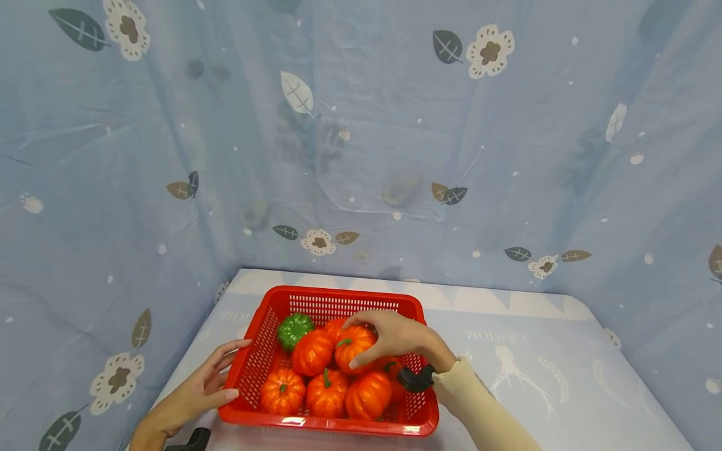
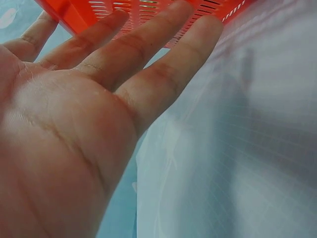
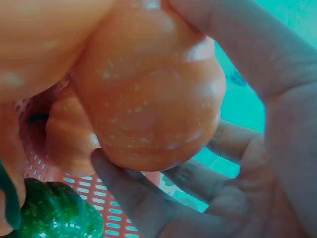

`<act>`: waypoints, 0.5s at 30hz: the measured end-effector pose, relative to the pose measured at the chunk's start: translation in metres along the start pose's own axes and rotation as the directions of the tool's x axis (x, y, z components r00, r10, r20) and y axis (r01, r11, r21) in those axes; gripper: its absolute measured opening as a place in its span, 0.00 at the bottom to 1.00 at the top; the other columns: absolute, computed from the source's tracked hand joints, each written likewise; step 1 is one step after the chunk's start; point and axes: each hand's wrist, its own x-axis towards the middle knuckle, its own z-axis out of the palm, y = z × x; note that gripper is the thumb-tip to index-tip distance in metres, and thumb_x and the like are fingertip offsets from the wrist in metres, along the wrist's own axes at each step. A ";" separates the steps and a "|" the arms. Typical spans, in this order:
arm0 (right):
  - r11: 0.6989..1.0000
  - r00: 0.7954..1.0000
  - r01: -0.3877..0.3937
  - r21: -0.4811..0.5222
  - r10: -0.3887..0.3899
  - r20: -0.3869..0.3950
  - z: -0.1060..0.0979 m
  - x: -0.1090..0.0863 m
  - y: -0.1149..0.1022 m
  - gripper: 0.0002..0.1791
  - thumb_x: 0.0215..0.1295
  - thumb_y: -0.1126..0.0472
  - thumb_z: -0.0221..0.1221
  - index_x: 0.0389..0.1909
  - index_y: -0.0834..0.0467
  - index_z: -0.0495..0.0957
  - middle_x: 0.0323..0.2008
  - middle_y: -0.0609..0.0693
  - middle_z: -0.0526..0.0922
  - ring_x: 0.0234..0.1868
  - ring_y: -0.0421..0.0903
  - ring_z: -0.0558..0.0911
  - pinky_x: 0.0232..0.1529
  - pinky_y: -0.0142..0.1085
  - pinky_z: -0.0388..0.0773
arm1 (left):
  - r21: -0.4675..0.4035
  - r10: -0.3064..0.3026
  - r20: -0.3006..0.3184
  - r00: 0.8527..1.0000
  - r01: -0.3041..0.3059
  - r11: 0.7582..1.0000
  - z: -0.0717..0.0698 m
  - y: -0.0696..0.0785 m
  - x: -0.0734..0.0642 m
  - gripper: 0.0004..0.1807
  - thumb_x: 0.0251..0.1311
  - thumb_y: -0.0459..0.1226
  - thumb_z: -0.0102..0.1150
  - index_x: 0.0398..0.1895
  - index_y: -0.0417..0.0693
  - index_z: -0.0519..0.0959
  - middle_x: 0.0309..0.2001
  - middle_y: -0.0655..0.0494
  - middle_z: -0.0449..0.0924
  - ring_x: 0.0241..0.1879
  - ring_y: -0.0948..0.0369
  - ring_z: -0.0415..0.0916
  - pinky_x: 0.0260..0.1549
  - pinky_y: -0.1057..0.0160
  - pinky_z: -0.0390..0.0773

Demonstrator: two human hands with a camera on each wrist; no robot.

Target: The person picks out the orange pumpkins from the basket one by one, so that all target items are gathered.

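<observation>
A red plastic basket (image 1: 324, 423) with slotted walls holds several small orange pumpkins and one green pumpkin (image 1: 294, 331). My right hand (image 1: 392, 335) reaches in from the right and grips an orange pumpkin (image 1: 351, 348) lying on top of the others. In the right wrist view, thumb and fingers curl round this pumpkin (image 3: 153, 104), with the green pumpkin (image 3: 59, 210) below to the left. My left hand (image 1: 197, 388) rests against the basket's left side, fingertips and thumb at the rim. Its fingers (image 2: 163, 82) stretch out nearly straight along the slotted wall in the left wrist view.
The basket stands on a pale, printed tabletop (image 1: 541, 363) toward its left end. A blue curtain (image 1: 361, 156) with leaves and flowers hangs behind and at both sides. A black strap piece (image 1: 416, 379) sits at the right wrist, over the basket's right part.
</observation>
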 end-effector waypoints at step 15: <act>0.992 0.970 0.060 0.115 -0.030 -0.243 -0.006 -0.019 0.008 0.39 0.53 0.39 0.76 0.66 0.44 0.76 0.56 0.37 0.78 0.49 0.41 0.81 0.47 0.37 0.83 | -0.003 -0.007 -0.028 1.000 0.007 1.000 0.004 0.001 0.001 0.41 0.70 0.34 0.56 0.82 0.59 0.50 0.79 0.36 0.45 0.70 0.37 0.62 0.56 0.54 0.82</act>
